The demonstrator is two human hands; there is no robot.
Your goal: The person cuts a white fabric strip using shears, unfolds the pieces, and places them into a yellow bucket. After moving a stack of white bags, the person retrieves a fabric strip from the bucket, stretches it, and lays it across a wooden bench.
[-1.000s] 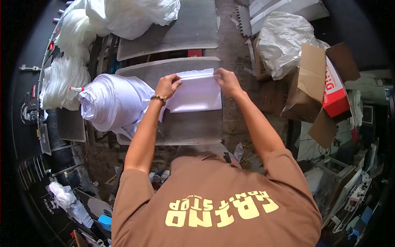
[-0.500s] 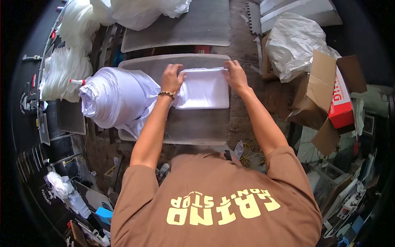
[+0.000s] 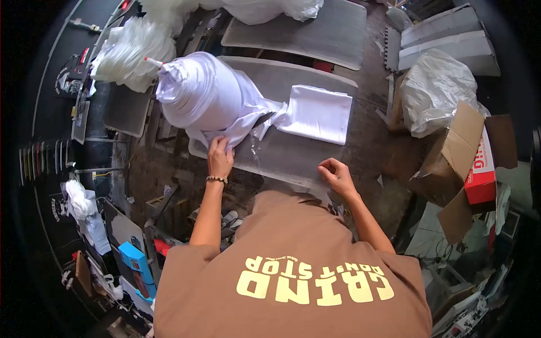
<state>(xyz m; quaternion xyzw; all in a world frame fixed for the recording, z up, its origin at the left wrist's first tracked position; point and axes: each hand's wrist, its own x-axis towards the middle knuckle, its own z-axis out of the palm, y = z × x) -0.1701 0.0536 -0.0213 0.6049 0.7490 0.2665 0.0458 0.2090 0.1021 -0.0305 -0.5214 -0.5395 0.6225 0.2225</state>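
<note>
A large roll of white fabric (image 3: pixel 197 93) lies at the left end of a grey board (image 3: pixel 270 160). Twisted cloth runs from the roll to a flat folded white piece (image 3: pixel 320 114) on the board's right part. My left hand (image 3: pixel 220 159), with a beaded bracelet at the wrist, is closed on the loose fabric edge below the roll. Near the board's front right edge, below the folded piece, is my right hand (image 3: pixel 337 176), its fingers curled; whether anything is between them cannot be made out.
Another grey board (image 3: pixel 298 31) lies beyond, with white plastic bundles (image 3: pixel 135 53) at the upper left. On the right are an open cardboard box (image 3: pixel 448 152) with a red and white box (image 3: pixel 480 177), a plastic bag (image 3: pixel 439 93) and white boxes (image 3: pixel 451 48).
Both hands have left the folded piece and come nearer my body. My left hand has taken the fabric edge by the roll. The view has shifted, so the board appears tilted.
</note>
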